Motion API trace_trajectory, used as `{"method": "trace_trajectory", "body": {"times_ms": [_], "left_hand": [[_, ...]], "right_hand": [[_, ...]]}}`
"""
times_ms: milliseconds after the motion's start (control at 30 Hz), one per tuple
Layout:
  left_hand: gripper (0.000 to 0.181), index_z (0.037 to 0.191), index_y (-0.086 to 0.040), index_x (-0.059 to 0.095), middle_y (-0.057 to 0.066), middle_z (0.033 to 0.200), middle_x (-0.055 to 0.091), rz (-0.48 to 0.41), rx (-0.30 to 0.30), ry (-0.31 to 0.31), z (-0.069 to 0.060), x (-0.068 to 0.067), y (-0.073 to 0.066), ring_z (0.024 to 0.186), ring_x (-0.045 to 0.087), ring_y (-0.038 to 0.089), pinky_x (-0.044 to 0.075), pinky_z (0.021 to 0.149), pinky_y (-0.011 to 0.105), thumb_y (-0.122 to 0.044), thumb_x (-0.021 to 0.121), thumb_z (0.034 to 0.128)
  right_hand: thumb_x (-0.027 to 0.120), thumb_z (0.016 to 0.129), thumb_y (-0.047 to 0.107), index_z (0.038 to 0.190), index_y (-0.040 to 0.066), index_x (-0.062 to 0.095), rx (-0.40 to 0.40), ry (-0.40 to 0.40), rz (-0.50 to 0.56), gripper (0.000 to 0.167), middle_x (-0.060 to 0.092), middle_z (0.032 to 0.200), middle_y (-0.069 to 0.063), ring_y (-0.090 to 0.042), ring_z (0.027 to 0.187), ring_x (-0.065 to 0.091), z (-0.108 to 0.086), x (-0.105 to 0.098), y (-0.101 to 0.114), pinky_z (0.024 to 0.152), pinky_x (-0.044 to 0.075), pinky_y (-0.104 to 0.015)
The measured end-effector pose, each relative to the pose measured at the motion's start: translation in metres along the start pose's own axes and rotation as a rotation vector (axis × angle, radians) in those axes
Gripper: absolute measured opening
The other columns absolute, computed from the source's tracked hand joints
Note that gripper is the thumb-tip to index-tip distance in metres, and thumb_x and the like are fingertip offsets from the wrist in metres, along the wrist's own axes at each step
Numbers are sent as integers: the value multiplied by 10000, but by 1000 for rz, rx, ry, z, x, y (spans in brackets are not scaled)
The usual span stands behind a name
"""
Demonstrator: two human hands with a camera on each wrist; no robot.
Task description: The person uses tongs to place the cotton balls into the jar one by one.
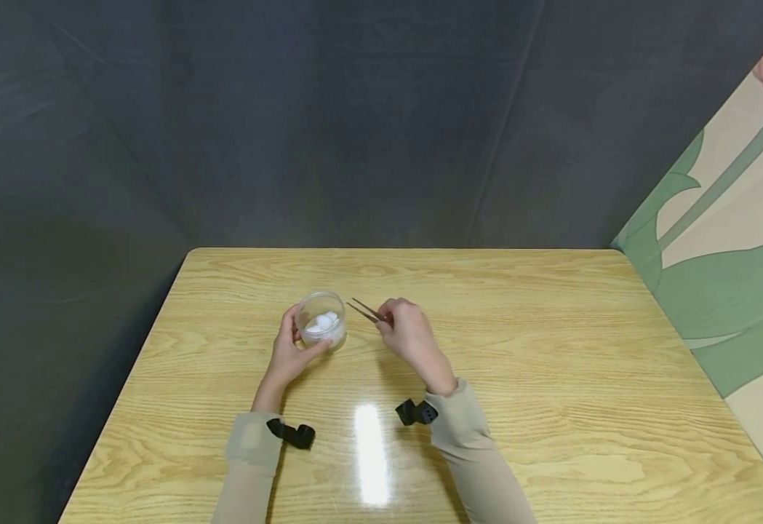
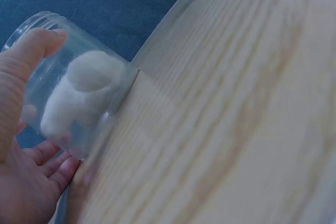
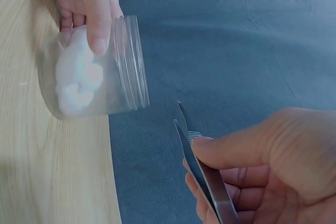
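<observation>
A clear plastic jar (image 1: 321, 320) with a threaded, lidless mouth stands at or just above the table, left of centre. White cotton balls (image 3: 79, 80) lie heaped in its lower part. My left hand (image 1: 292, 354) grips the jar from its left side, thumb across the near wall and fingers round the far side. To the right of the jar, my right hand (image 1: 410, 336) pinches metal tweezers (image 3: 205, 174) between thumb and fingers. Their two tips are apart, hold nothing, and point toward the jar's mouth without touching it.
The wooden table (image 1: 551, 364) spreads around both hands, with a bright reflection at the near middle. A dark cloth (image 1: 355, 131) hangs behind and to the left. At the right is a floral-patterned surface (image 1: 734, 291). Each sleeve carries a small black wrist camera (image 1: 291, 434).
</observation>
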State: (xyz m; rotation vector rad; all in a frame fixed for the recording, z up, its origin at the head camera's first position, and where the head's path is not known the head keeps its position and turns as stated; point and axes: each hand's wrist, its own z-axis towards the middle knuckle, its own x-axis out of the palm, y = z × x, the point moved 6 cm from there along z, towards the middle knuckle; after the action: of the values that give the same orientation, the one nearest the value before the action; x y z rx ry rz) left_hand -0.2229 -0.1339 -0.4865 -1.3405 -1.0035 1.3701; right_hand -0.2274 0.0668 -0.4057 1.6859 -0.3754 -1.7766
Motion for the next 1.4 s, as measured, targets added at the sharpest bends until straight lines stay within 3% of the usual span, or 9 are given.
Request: {"method": "trace_trajectory", "body": {"times_ms": [467, 1000, 1400], "left_hand": [[816, 1429, -7, 254, 294, 1348, 384, -6, 0, 2, 0, 0, 1, 1186, 380, 396, 307, 958, 508, -28, 741, 775], [814, 1431, -14, 247, 297, 1368, 365, 5, -4, 11, -1, -1, 0, 1186, 380, 393, 310, 960, 512, -43, 738, 782], [824, 1434, -12, 247, 284, 1351, 383, 8, -26, 7, 1, 0, 4, 1163, 393, 361, 321, 951, 504, -56, 744, 778]], "right_hand": [[653, 851, 7, 893, -16, 653, 54, 4, 36, 47, 611, 768, -89, -176, 643, 548, -4, -4, -13, 555, 455, -279], [667, 832, -3, 902, -39, 656, 66, -50, 19, 80, 594, 756, -100, -181, 640, 519, -11, -16, -33, 547, 439, -280], [644, 863, 25, 935, -56, 647, 120, -51, 20, 109, 579, 755, -106, -176, 602, 502, -18, -24, -58, 522, 421, -282]]}}
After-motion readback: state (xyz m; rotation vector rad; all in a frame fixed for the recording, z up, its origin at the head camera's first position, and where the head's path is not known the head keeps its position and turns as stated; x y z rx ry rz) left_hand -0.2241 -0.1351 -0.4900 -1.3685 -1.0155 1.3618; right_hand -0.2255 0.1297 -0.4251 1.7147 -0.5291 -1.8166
